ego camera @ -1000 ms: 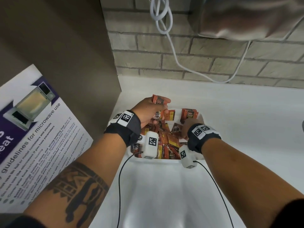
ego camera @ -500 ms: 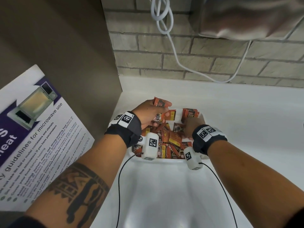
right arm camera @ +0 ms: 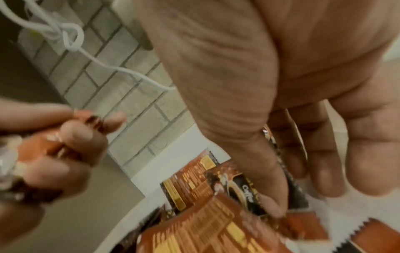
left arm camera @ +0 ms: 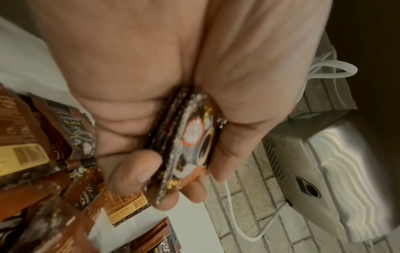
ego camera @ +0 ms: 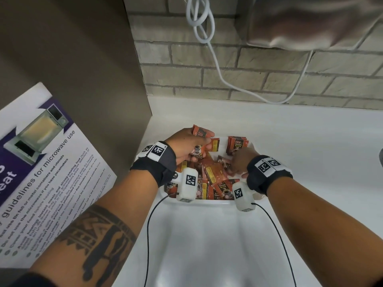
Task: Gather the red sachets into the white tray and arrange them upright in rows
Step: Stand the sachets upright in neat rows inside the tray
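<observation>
A white tray (ego camera: pixel 209 202) on the counter holds several red sachets (ego camera: pixel 213 175) lying jumbled and flat. A small bundle of sachets (ego camera: pixel 237 145) stands upright at its far right corner. My left hand (ego camera: pixel 200 139) hovers over the tray's far left and grips a stack of sachets (left arm camera: pixel 190 137) edge-on between thumb and fingers. My right hand (ego camera: pixel 238 162) reaches down just in front of the upright bundle. In the right wrist view its thumb and fingers (right arm camera: pixel 324 154) pinch a sachet (right arm camera: pixel 242 190) by its serrated edge.
A brown side panel (ego camera: pixel 83 59) with a microwave guidelines poster (ego camera: pixel 41 172) stands close on the left. Behind is a brick wall (ego camera: pixel 248 75) with a hanging white cable (ego camera: pixel 209 48) and a silver appliance (ego camera: pixel 310 21). White counter (ego camera: pixel 300 146) extends to the right and front.
My right wrist has shifted slightly right, towards the upright bundle. The left hand keeps its stack in nearly the same place.
</observation>
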